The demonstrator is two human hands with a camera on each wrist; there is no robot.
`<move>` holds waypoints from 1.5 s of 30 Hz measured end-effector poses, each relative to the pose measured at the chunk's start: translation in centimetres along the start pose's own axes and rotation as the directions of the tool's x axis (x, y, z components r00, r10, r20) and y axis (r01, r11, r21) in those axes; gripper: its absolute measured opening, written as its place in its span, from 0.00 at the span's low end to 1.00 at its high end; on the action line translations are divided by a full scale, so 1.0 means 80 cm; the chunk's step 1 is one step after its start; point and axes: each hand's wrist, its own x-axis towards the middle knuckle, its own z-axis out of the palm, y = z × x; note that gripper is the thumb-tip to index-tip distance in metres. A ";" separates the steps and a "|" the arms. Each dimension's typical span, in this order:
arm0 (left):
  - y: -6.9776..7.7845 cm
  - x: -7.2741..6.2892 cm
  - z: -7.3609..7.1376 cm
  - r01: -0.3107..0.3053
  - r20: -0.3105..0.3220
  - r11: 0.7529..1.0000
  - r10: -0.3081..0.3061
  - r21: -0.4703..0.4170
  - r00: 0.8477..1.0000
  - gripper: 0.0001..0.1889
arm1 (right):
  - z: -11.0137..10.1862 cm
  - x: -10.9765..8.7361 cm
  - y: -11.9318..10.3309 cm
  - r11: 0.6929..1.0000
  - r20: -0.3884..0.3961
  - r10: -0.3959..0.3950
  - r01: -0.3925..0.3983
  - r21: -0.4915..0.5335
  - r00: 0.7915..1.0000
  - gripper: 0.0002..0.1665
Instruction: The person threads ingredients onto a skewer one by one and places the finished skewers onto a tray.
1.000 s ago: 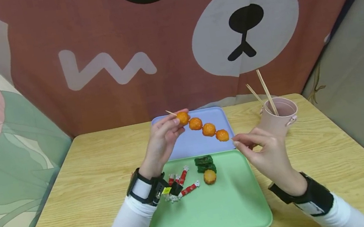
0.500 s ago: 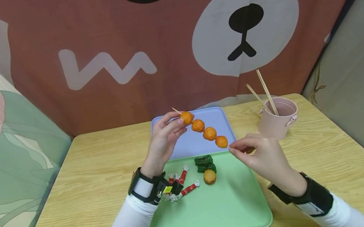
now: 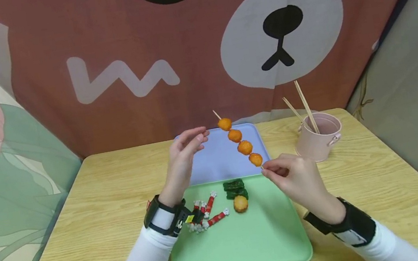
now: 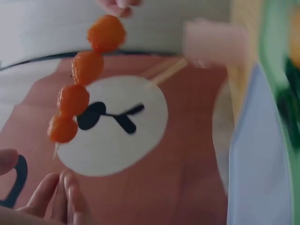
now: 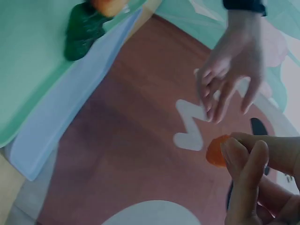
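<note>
A skewer of orange balls (image 3: 245,147) hangs in the air above the trays, slanting up to the left with its bare tip at the top. My right hand (image 3: 300,180) pinches the stick's lower end between thumb and fingers. Just left of the upper balls is my left hand (image 3: 185,160), apart from the skewer, its fingers loosely bent with nothing between them. The left wrist view shows the whole row of balls (image 4: 75,86) beyond the left fingertips. From the right wrist, only one orange ball (image 5: 216,152) shows past the pinching fingers.
A green tray (image 3: 241,246) holds red-wrapped sticks (image 3: 217,217), dark green rolled pieces (image 3: 235,188) and a yellowish ball (image 3: 240,204). Behind it lies a blue tray (image 3: 214,165). A pink bucket (image 3: 311,145) with wooden sticks (image 3: 306,105) stands at right.
My left hand has let go of the top ball and drawn slightly left. The skewer, held in my right hand, has tilted steeper, its tip moving up and right.
</note>
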 end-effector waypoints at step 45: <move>-0.017 -0.097 -0.165 -0.077 -0.015 0.318 0.277 0.945 0.961 0.17 | 0.090 0.048 0.097 0.933 0.318 0.292 -0.196 -0.301 0.902 0.07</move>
